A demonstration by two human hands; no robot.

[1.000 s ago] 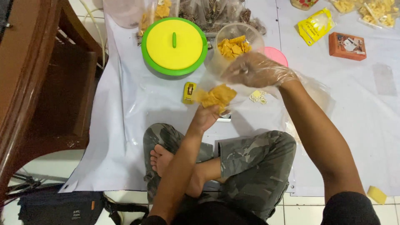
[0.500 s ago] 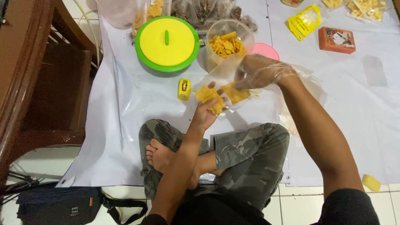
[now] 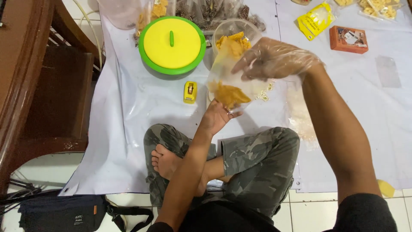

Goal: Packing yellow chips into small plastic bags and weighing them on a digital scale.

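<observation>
Yellow lid (image 3: 171, 43), green rim; orange chips (image 3: 229, 93); camouflage trousers (image 3: 257, 159).

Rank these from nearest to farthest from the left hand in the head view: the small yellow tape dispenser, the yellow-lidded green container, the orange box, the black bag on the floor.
From the left hand:
1. Small yellow tape dispenser, just to its left on the white sheet.
2. Yellow-lidded green container, farther up and left.
3. Orange box, up at the far right, and black bag, down at the lower left: too close to call.

A clear plastic bag (image 3: 229, 81) of orange chips was held at the centre. Far right, a yellow packet (image 3: 316, 19) and an orange box (image 3: 348, 39) were laid.
</observation>
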